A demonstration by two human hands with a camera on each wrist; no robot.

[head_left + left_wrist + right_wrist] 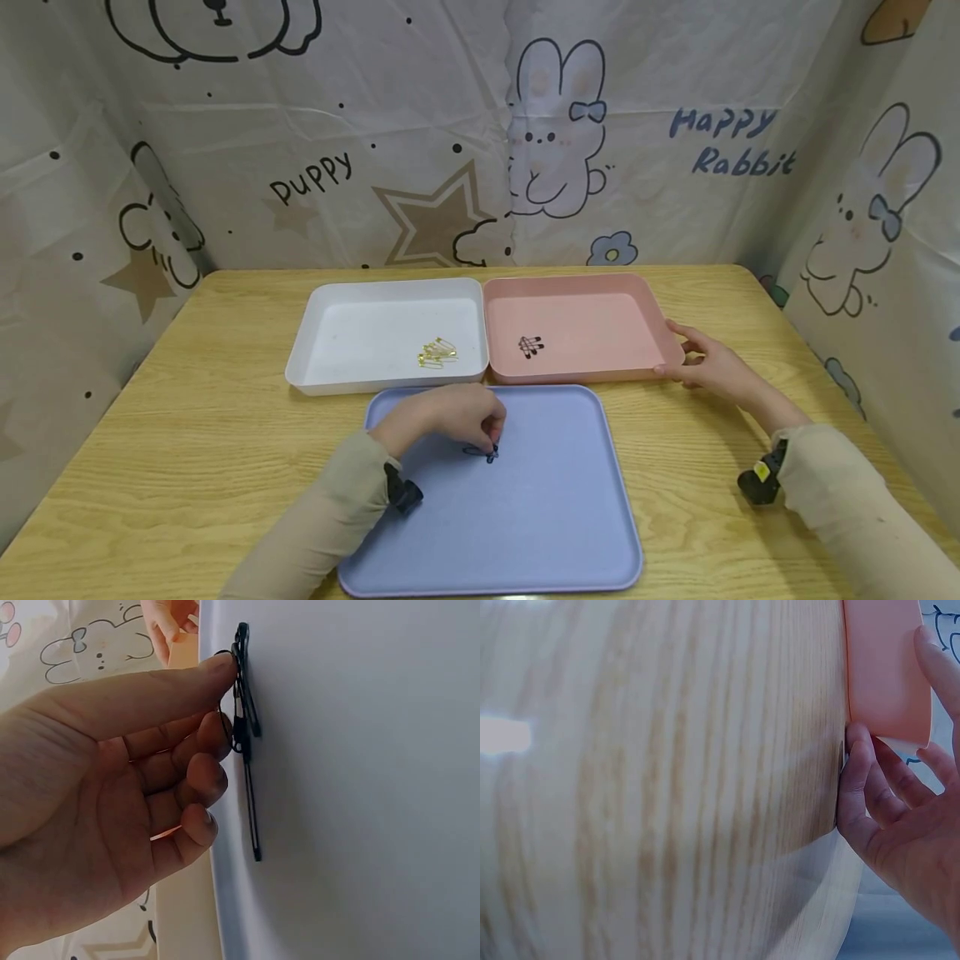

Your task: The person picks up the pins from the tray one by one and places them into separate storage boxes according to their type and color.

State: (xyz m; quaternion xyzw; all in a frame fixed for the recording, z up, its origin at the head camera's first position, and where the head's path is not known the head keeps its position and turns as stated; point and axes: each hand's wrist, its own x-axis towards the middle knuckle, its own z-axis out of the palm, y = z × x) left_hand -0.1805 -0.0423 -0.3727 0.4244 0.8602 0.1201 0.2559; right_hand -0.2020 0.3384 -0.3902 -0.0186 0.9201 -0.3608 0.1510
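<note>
Over the upper part of the blue tray (555,517), my left hand (461,417) pinches a black safety pin (224,712) between thumb and forefinger. Other black safety pins (253,810) lie on the tray right at the fingertips, overlapping the held one in the left wrist view. My right hand (712,367) grips the near right corner of the pink tray (600,321), its thumb and fingers on either side of that corner. Inside the pink tray, toward its left, is a small cluster of black safety pins (530,347).
Left of the pink tray and against it stands a white tray (360,333) with several gold safety pins (437,353) near its right side. All the trays are on a wooden table (187,433). Printed cloth (420,125) hangs behind and at both sides.
</note>
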